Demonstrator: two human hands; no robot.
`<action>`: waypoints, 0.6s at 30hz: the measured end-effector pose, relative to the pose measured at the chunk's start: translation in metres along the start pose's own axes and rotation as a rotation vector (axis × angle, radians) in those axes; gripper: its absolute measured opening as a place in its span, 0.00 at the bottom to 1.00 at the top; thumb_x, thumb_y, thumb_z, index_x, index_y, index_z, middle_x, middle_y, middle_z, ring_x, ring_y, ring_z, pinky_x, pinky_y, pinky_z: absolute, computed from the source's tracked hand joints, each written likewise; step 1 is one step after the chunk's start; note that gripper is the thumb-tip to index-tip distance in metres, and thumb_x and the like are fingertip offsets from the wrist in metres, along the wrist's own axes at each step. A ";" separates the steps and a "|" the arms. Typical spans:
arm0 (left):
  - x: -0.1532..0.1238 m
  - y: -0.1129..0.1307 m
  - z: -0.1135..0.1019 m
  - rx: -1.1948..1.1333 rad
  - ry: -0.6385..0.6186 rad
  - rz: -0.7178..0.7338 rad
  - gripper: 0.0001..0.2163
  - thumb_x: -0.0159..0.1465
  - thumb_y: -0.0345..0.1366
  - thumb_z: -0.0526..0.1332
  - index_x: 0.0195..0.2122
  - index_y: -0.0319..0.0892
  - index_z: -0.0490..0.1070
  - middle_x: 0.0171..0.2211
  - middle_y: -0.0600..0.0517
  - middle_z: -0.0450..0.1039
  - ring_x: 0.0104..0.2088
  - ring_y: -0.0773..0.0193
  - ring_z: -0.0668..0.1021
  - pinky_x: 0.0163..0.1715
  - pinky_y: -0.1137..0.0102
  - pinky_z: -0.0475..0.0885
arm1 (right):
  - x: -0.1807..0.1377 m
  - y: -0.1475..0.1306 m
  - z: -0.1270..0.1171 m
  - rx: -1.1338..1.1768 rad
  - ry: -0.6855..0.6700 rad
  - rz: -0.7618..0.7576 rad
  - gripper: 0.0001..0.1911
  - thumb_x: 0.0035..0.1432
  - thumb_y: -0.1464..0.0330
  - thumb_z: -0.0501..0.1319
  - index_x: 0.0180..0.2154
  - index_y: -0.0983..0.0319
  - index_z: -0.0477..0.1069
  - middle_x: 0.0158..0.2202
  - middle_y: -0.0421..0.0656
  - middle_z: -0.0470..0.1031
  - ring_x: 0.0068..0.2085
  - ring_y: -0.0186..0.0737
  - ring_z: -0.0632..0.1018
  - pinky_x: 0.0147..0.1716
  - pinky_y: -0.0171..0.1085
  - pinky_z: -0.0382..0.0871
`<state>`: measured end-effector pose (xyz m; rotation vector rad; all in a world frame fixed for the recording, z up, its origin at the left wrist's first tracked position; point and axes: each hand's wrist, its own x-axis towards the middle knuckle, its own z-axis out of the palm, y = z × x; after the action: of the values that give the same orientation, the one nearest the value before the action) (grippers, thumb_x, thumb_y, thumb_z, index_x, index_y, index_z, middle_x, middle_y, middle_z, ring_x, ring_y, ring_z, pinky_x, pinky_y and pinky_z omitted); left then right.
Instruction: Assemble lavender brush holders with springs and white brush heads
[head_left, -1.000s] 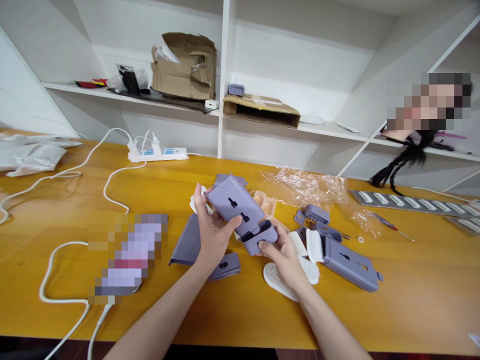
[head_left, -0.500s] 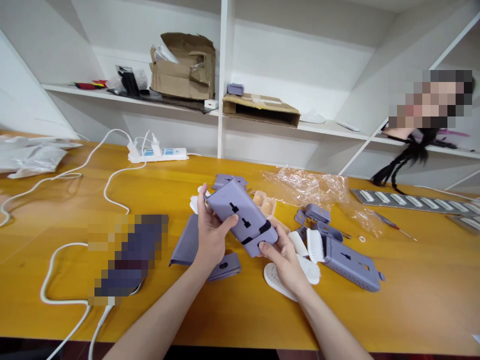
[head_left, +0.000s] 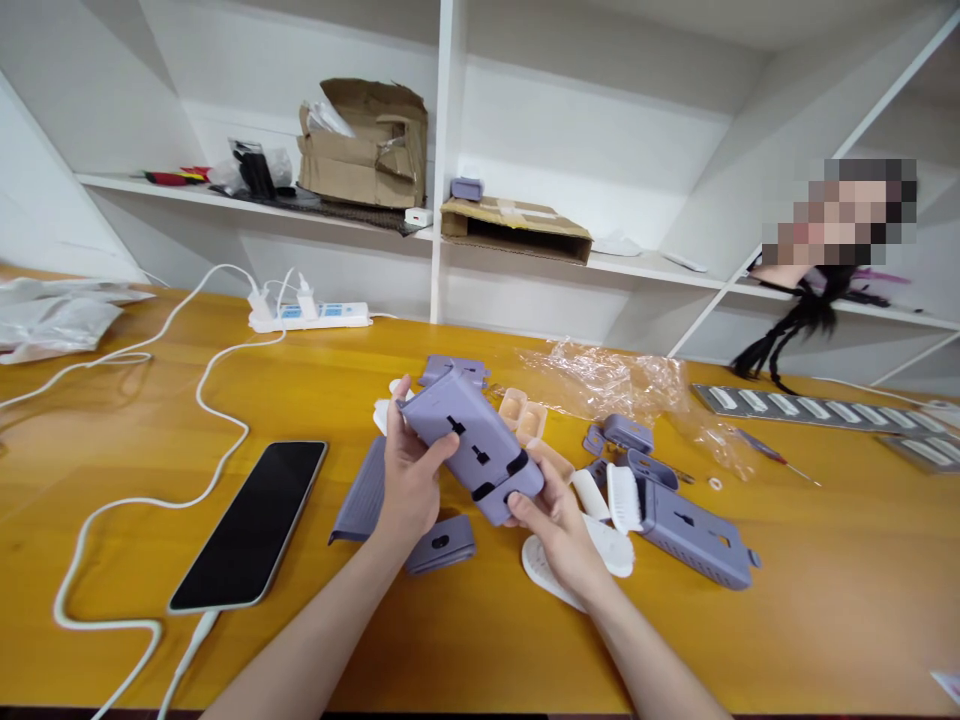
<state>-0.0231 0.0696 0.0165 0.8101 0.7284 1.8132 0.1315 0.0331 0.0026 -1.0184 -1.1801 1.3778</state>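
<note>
Your left grip (head_left: 412,475) and right grip (head_left: 553,520) hold the purple case (head_left: 484,422) between them, above the shiny brown wood bench (head_left: 825,590), with a black-screened phone (head_left: 251,525) to their left and white shelves (head_left: 656,268) beyond them.

Two bare, slender forearms (head_left: 322,620); narrow bare wrists (head_left: 395,532); slim bare fingers (head_left: 437,458).

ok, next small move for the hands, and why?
Probably press the end piece squarely toward the purple casing with the right hand: dark openings show at both ends of the seam between them, and the left hand grips the casing, so it could brace against the push.
</note>
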 end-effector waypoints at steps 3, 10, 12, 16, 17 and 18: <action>0.002 0.002 -0.001 -0.041 0.037 -0.017 0.33 0.48 0.32 0.67 0.55 0.59 0.59 0.50 0.57 0.66 0.45 0.67 0.71 0.43 0.74 0.66 | -0.002 0.000 0.001 -0.008 0.041 -0.046 0.26 0.47 0.62 0.65 0.48 0.55 0.60 0.44 0.43 0.69 0.36 0.38 0.72 0.32 0.36 0.70; -0.001 0.006 0.000 -0.046 0.037 -0.040 0.33 0.50 0.33 0.65 0.56 0.59 0.57 0.49 0.56 0.68 0.43 0.67 0.72 0.40 0.75 0.68 | -0.005 -0.005 0.001 -0.063 0.002 -0.115 0.25 0.49 0.62 0.64 0.49 0.56 0.61 0.47 0.44 0.70 0.47 0.42 0.72 0.43 0.40 0.68; -0.001 0.005 0.000 -0.031 0.023 -0.026 0.32 0.50 0.33 0.65 0.56 0.58 0.58 0.50 0.56 0.68 0.44 0.66 0.72 0.41 0.75 0.67 | -0.006 -0.006 0.000 -0.046 -0.010 -0.112 0.25 0.49 0.62 0.64 0.49 0.55 0.61 0.49 0.44 0.69 0.49 0.43 0.71 0.44 0.40 0.68; 0.000 0.003 -0.001 -0.016 0.010 -0.014 0.31 0.51 0.33 0.65 0.55 0.58 0.58 0.51 0.56 0.67 0.47 0.65 0.71 0.43 0.74 0.67 | -0.005 -0.003 -0.002 -0.046 -0.019 -0.086 0.25 0.49 0.62 0.64 0.49 0.55 0.61 0.50 0.44 0.67 0.49 0.44 0.71 0.42 0.40 0.69; 0.001 0.003 -0.001 -0.022 0.012 -0.021 0.32 0.50 0.33 0.65 0.56 0.59 0.58 0.51 0.56 0.67 0.48 0.65 0.71 0.44 0.74 0.66 | -0.005 -0.002 -0.002 -0.044 -0.022 -0.081 0.25 0.49 0.63 0.64 0.49 0.55 0.61 0.50 0.44 0.68 0.48 0.44 0.71 0.41 0.40 0.69; 0.001 0.003 -0.002 -0.032 0.014 -0.030 0.32 0.50 0.33 0.65 0.56 0.59 0.58 0.52 0.56 0.66 0.48 0.65 0.70 0.44 0.74 0.66 | -0.005 -0.001 -0.002 -0.037 -0.026 -0.078 0.25 0.49 0.63 0.64 0.49 0.55 0.61 0.50 0.44 0.68 0.48 0.43 0.71 0.40 0.40 0.70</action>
<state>-0.0265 0.0693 0.0180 0.7624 0.7146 1.8008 0.1347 0.0290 0.0033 -0.9726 -1.2554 1.3154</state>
